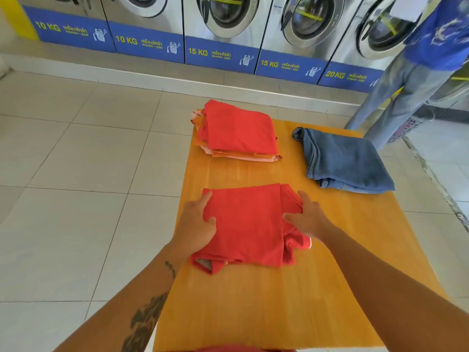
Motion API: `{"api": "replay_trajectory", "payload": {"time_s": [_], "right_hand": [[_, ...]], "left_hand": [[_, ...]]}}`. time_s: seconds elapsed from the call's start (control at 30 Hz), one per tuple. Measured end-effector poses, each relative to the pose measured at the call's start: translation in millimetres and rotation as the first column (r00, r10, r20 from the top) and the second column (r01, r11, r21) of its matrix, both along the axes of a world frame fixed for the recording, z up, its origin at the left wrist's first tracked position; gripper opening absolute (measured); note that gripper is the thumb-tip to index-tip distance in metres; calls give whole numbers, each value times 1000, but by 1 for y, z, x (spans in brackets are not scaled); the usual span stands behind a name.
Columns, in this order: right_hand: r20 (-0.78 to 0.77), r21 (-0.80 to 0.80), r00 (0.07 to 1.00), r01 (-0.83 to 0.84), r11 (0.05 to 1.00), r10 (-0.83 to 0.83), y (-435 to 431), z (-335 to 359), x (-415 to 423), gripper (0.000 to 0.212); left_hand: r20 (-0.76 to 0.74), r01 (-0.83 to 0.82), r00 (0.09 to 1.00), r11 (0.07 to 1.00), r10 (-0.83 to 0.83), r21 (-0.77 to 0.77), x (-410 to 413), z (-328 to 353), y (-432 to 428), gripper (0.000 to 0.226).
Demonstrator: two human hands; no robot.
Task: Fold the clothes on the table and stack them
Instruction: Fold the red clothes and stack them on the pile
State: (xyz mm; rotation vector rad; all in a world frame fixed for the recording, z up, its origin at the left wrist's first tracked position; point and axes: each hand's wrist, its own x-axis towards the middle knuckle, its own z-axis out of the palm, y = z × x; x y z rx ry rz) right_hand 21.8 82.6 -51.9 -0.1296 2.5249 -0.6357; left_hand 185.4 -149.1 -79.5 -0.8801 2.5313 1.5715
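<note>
A folded red shirt [247, 224] lies on the near middle of the orange wooden table [279, 301]. My left hand [196, 224] grips its left edge, thumb on top. My right hand [308, 215] holds the bunched right edge of the same shirt. At the far left of the table sits a stack of folded clothes [238, 130]: a red piece on top, orange and pink ones under it. Folded blue jeans [342, 161] lie at the far right.
A person in jeans and a blue shirt [406, 80] stands by the table's far right corner, next to a pink basket [406, 128]. A row of washing machines [223, 26] lines the back wall. Tiled floor surrounds the table.
</note>
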Motion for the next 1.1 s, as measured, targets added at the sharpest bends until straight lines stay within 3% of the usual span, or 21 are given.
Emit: {"api": "replay_trajectory", "payload": {"time_s": [0.1, 0.27, 0.5, 0.63, 0.87, 1.1], "right_hand": [[14, 51, 1000, -1, 999, 1, -4, -17, 14, 92], [-55, 68, 997, -49, 997, 53, -30, -29, 41, 89], [-11, -226, 995, 93, 970, -98, -38, -28, 41, 83], [1, -318, 996, 80, 945, -84, -38, -19, 42, 81], [-256, -263, 966, -114, 958, 44, -36, -1, 23, 65], [-312, -397, 949, -95, 913, -37, -50, 25, -39, 58]], "left_hand": [[94, 90, 992, 995, -85, -44, 6, -2, 0, 67], [97, 91, 990, 991, -100, 96, 11, -6, 7, 62], [-5, -20, 1000, 952, 23, 305, 7, -3, 2, 50], [-34, -54, 997, 950, 68, 309, 3, 0, 2, 50], [-156, -121, 973, 954, 168, 274, -22, 24, -11, 47], [-271, -105, 948, 966, 169, 237, -75, 56, -34, 51]]}}
